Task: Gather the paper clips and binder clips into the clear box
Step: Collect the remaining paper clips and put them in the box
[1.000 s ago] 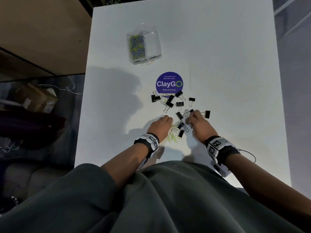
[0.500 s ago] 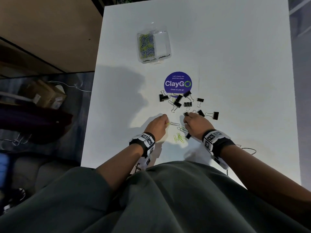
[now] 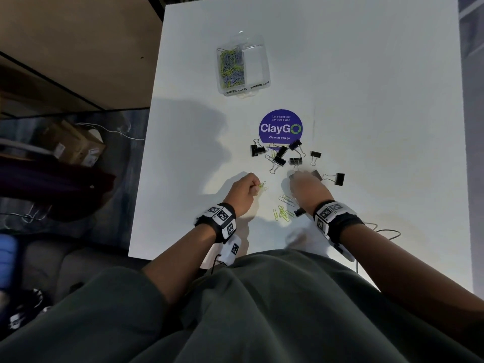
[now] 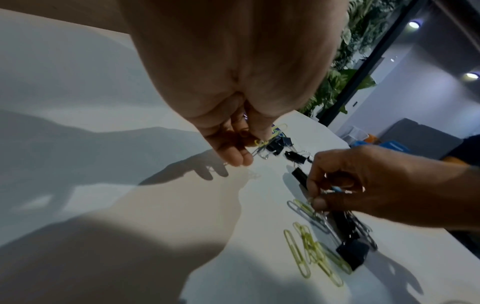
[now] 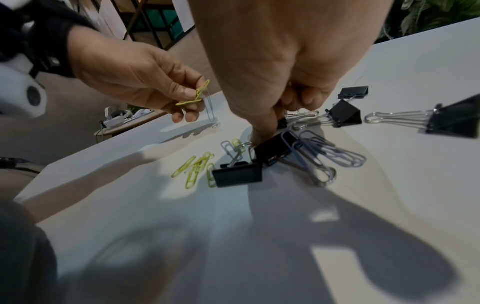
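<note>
The clear box stands far up the white table, its left compartment full of yellow and blue paper clips. My left hand pinches a few yellow and silver paper clips just above the table. My right hand has its fingers curled, with a blue clip and wire glints inside them. Its lowest fingertip touches a black binder clip. Several black binder clips lie beyond both hands. Loose paper clips lie between my wrists.
A purple ClayGo sticker lies between the binder clips and the box. One binder clip sits right of my right hand. A thin cable trails by my right wrist. The table's left edge drops to a floor with a cardboard box.
My left hand has drawn left, away from the pile, with paper clips pinched in it. My right hand has moved up over the pile toward the binder clips.
</note>
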### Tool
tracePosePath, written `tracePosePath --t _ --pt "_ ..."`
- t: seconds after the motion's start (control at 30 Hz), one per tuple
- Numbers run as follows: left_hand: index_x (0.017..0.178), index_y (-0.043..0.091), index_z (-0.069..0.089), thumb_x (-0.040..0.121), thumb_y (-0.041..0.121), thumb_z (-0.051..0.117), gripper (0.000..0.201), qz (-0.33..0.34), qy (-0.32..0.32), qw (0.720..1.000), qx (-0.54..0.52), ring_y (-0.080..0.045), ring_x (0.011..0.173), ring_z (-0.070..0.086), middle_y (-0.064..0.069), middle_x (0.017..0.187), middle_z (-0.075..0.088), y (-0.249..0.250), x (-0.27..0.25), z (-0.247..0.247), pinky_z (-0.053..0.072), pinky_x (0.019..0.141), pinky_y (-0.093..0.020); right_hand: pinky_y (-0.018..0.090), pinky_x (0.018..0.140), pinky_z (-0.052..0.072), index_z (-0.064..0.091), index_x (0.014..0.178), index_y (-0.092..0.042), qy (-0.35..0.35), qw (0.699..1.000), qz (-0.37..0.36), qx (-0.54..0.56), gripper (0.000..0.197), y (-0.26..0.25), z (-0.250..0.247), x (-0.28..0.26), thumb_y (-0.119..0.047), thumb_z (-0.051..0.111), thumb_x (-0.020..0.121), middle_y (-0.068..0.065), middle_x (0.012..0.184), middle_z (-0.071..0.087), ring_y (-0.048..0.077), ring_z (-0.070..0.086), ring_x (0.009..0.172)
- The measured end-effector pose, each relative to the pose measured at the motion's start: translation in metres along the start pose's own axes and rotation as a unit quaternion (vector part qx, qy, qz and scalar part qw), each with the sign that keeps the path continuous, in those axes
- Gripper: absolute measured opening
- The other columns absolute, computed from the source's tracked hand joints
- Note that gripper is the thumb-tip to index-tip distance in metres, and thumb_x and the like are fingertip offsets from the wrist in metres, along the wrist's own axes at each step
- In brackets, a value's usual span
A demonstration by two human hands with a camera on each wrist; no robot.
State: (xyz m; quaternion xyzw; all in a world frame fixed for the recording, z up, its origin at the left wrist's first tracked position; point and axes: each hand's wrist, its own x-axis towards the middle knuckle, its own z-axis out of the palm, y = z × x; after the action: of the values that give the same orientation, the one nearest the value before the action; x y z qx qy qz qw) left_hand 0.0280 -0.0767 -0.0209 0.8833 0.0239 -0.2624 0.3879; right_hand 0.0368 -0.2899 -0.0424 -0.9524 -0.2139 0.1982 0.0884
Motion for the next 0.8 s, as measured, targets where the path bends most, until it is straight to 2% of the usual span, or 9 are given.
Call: tracePosePath --t 0.13,0.23,0.37,0.5,0.53,0.57,0.63,0.7,0.8 --pt "0.099 0.006 0.051 0.097 0.004 0.043 0.008 -0.020 -0.012 1.000 -0.009 -0.035 0.088 0.059 -0.008 0.089 0.056 -0.002 0.001 -0.004 0.051 0.079 -0.044 0.039 0.062 0.047 0.054 0.082 -0.005 0.023 0.998 -0.026 0.050 0.024 0.000 0.003 -0.002 0.012 0.058 0.066 0.012 0.087 0.055 0.029 0.051 0.074" --pt "0.098 0.007 0.051 0.096 0.002 0.043 0.009 -0.016 -0.012 1.000 0.003 -0.027 0.084 0.055 -0.006 0.088 0.054 -0.005 0.000 -0.004 0.049 0.080 -0.044 0.038 0.063 0.044 0.046 0.085 -0.007 0.046 0.973 0.010 0.228 0.019 0.000 -0.002 -0.005 0.009 0.044 0.075 0.008 0.080 0.053 0.024 0.047 0.072" --pt "0.094 0.011 0.048 0.097 0.001 0.040 0.013 -0.011 -0.007 1.000 -0.010 -0.024 0.082 0.053 -0.008 0.088 0.054 -0.003 -0.002 -0.006 0.047 0.076 -0.041 0.029 0.056 0.039 0.047 0.107 -0.010 0.024 0.866 0.119 0.485 0.036 -0.001 -0.007 -0.003 0.007 0.033 0.079 0.005 0.077 0.051 0.018 0.043 0.064" --pt "0.092 0.012 0.045 0.098 0.002 0.039 0.013 -0.004 0.004 0.999 -0.036 -0.023 0.082 0.054 -0.007 0.087 0.054 0.001 -0.003 -0.009 0.043 0.076 -0.032 0.020 0.052 0.037 0.058 0.080 -0.012 0.017 0.772 0.198 0.603 0.022 -0.009 -0.020 -0.002 -0.004 0.039 0.087 0.009 0.074 0.057 0.015 0.044 0.057" --pt "0.092 0.013 0.045 0.098 0.002 0.040 0.013 0.000 0.009 0.999 -0.043 -0.024 0.084 0.054 -0.007 0.088 0.054 0.002 -0.002 -0.010 0.042 0.076 -0.031 0.021 0.050 0.037 0.057 0.075 -0.010 0.006 0.775 0.196 0.601 0.020 -0.011 -0.025 -0.002 -0.008 0.042 0.089 0.008 0.069 0.055 0.016 0.044 0.055" --pt "0.092 0.013 0.045 0.098 0.002 0.040 0.013 0.004 0.016 0.999 -0.049 -0.025 0.086 0.055 -0.007 0.088 0.054 0.003 -0.002 -0.011 0.041 0.076 -0.030 0.025 0.053 0.038 0.056 0.073 -0.009 -0.011 0.803 0.179 0.568 0.023 -0.012 -0.028 -0.003 -0.018 0.044 0.092 0.007 0.066 0.055 0.017 0.045 0.054" --pt "0.092 0.013 0.046 0.098 0.004 0.042 0.012 0.010 0.030 0.998 -0.063 -0.026 0.090 0.056 -0.007 0.088 0.055 0.004 -0.001 -0.012 0.040 0.073 -0.025 0.030 0.061 0.042 0.053 0.080 -0.009 -0.066 0.904 0.116 0.406 0.036 -0.014 -0.030 -0.007 -0.041 0.045 0.093 0.005 0.071 0.059 0.020 0.053 0.063" --pt "0.091 0.013 0.047 0.098 0.006 0.043 0.011 0.011 0.038 0.996 -0.074 -0.029 0.093 0.058 -0.004 0.087 0.055 0.005 0.001 -0.014 0.040 0.071 -0.020 0.032 0.062 0.042 0.049 0.091 -0.012 -0.094 0.970 0.053 0.220 0.044 -0.020 -0.024 -0.012 -0.055 0.043 0.090 0.005 0.083 0.061 0.024 0.057 0.072" --pt "0.092 0.014 0.047 0.098 0.006 0.042 0.011 0.006 0.039 0.996 -0.085 -0.032 0.099 0.060 -0.002 0.086 0.054 0.005 0.003 -0.014 0.039 0.070 -0.019 0.034 0.066 0.045 0.043 0.115 -0.010 -0.078 0.996 0.020 0.022 0.067 -0.030 -0.006 -0.022 -0.068 0.047 0.082 0.009 0.102 0.061 0.027 0.061 0.085"
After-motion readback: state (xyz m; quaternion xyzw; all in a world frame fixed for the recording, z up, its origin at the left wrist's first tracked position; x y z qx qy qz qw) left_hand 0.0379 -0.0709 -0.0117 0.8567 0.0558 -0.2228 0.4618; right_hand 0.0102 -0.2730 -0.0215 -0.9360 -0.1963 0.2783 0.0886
